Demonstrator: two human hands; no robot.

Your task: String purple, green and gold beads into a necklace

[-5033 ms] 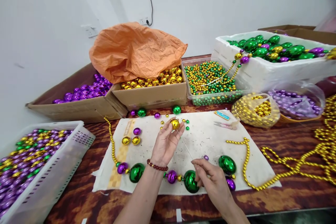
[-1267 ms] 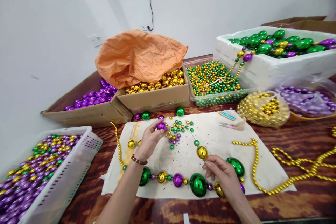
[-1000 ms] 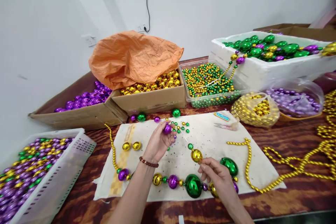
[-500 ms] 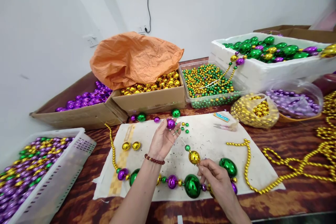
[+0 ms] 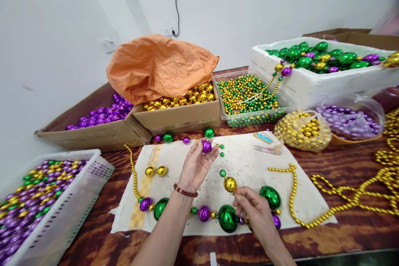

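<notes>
My left hand (image 5: pixel 196 162), palm up, has its fingers closed around a shiny purple bead (image 5: pixel 206 146). From that bead a thin, pale needle-like strand (image 5: pixel 215 161) slants down to a small green bead (image 5: pixel 222 173) and a larger gold bead (image 5: pixel 230 184). Just below the gold bead, my right hand (image 5: pixel 252 205) pinches the strand between thumb and fingertips; the exact grip is partly hidden. Under both hands lies a strung bead necklace with a big green bead (image 5: pixel 227 218), a purple bead (image 5: pixel 204 213) and a gold chain of small beads (image 5: pixel 134 172).
A white cloth (image 5: pixel 174 153) covers the work spot, with two loose gold balls (image 5: pixel 156 171) and small snips (image 5: pixel 263 149) on it. Behind stand a box of gold balls (image 5: pixel 177 118), a clear bin (image 5: pixel 249 95) and a foam box (image 5: pixel 280 75). A white basket (image 5: pixel 77 199) is left.
My left hand and its purple bead have shifted slightly right. The gold bead near my right hand sits a little higher; both holds look the same.
</notes>
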